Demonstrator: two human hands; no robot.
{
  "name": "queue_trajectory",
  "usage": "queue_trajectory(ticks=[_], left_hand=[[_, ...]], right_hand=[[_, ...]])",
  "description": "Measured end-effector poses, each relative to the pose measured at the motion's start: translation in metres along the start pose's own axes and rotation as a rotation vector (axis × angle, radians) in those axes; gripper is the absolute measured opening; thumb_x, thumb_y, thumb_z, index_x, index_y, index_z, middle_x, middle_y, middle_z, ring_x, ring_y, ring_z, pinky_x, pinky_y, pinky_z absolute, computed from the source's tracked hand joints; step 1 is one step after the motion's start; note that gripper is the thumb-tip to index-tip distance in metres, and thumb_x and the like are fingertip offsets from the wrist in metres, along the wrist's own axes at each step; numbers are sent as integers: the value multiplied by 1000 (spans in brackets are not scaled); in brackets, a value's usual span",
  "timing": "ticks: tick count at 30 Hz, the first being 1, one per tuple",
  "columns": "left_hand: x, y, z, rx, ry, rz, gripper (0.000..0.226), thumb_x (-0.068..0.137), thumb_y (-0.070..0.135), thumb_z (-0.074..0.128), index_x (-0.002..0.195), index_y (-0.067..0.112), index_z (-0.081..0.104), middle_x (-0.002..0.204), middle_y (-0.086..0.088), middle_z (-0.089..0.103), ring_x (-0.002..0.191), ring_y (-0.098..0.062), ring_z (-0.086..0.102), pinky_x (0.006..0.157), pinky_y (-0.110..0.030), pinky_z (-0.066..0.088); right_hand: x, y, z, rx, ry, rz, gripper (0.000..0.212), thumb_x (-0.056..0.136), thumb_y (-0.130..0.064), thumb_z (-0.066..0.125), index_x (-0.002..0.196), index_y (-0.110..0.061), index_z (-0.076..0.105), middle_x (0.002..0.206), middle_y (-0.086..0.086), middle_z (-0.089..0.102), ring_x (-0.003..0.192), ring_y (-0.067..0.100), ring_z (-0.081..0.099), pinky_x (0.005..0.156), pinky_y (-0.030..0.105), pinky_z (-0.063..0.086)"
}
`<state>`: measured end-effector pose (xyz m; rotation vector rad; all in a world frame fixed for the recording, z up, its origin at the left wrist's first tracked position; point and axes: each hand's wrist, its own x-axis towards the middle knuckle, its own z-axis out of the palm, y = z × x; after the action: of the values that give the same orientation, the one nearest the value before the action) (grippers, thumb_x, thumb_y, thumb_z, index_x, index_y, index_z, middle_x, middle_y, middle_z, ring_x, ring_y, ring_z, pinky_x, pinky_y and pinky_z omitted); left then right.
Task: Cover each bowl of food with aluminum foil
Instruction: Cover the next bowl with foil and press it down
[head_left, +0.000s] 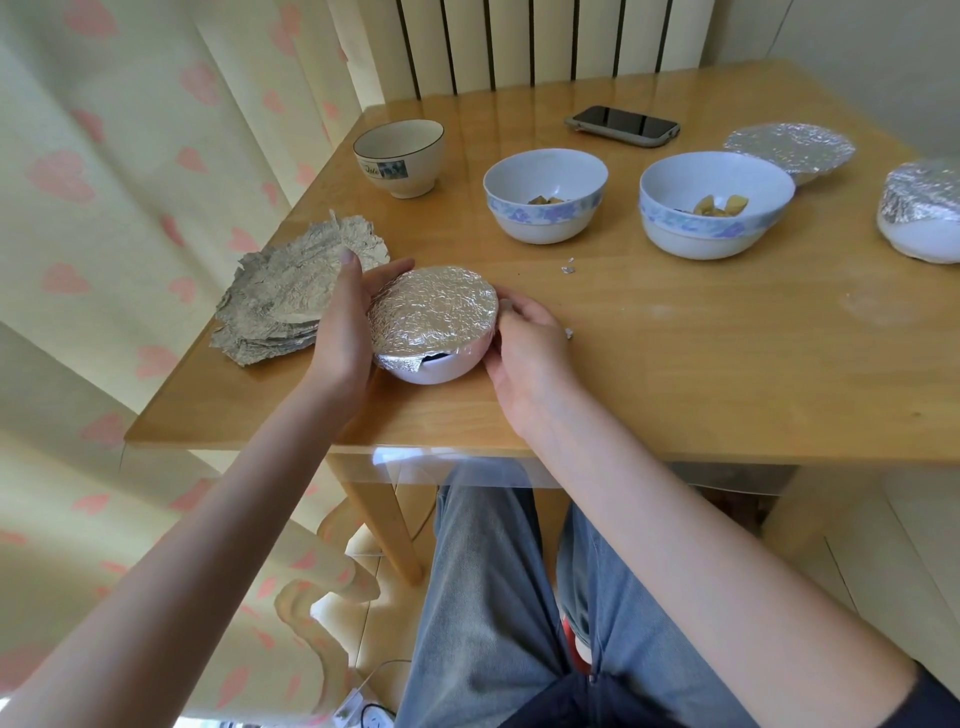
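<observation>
A white bowl (436, 366) stands near the table's front edge with crinkled aluminum foil (434, 306) stretched over its top; a small gap shows at the front rim. My left hand (343, 322) cups the bowl's left side, fingers curled round the rim. My right hand (524, 348) holds the bowl's right side, fingers curled against the foil edge. A stack of foil sheets (291, 291) lies to the left. Two open blue-patterned bowls (545, 195) (714, 205) hold food pieces. Two foil-covered bowls (789, 150) (922, 208) stand at the right.
A cream bowl with a dark rim (400, 156) stands at the back left. A phone (623, 126) lies at the back. Small foil scraps (568, 268) lie mid-table. The wooden table (701, 364) meets a curtain on the left and a radiator behind.
</observation>
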<state>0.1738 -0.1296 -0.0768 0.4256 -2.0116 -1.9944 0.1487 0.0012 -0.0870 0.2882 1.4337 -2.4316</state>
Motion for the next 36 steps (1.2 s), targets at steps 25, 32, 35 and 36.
queue_trajectory(ticks=[25,32,35,36], left_hand=[[-18,-5,14,-13,154,39,56,104,49,20,128,15,59,120,-3,66,110,-12,63,105,-35,44],[-30,-7,-6,72,9,179,82,81,74,35,149,28,30,152,1,37,140,-8,35,118,-38,26],[-39,-7,-13,318,-161,273,94,74,73,50,151,27,24,156,6,29,142,-1,27,118,-32,25],[-39,-7,-14,383,-171,288,98,71,68,55,153,26,22,156,7,28,142,-1,28,117,-30,26]], right_hand=[[-3,-13,9,-386,-42,-80,33,100,-33,36,118,-16,59,117,1,64,110,21,58,103,38,42],[-14,-30,-8,-487,-24,-258,32,102,-34,34,122,-17,54,103,-7,53,105,10,46,94,25,33],[-27,-15,-17,-551,-148,-274,46,101,-32,40,144,-16,35,143,-6,44,132,8,38,111,26,27],[-28,-10,-20,-578,-189,-281,48,101,-32,40,146,-16,33,147,-5,40,135,9,36,113,28,27]])
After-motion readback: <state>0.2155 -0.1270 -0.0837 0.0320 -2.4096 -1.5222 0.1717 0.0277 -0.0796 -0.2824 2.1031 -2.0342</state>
